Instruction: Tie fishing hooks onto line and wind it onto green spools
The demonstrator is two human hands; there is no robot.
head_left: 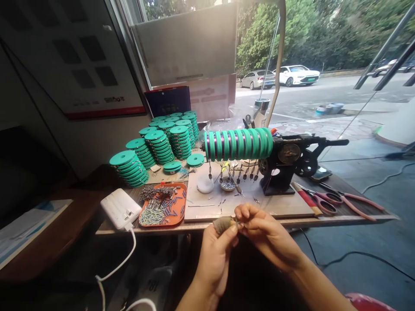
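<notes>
My left hand (218, 255) is closed, thumb against the forefinger, in front of the board's near edge. A brownish-olive piece of material (223, 224) shows at that forefinger; whether it is wrapped round the finger or held, I cannot tell. My right hand (262, 231) pinches at the same spot, its fingertips meeting the left thumb. Whatever small thing sits between the fingertips is too tiny to make out. Beyond the hands, a row of green foam spools (238, 144) wound with purple line is mounted on a black hand-cranked winder (285, 160). Small dark weights (244, 176) dangle beneath the spools.
An orange tray (181, 207) holds small tubes and dark pieces. On the wooden board (201, 214) are a white round lump (205, 185) and a small bowl (228, 189). Stacked green spools (155, 142), a white power bank (118, 209), scissors (326, 202) and pliers (356, 203) surround it.
</notes>
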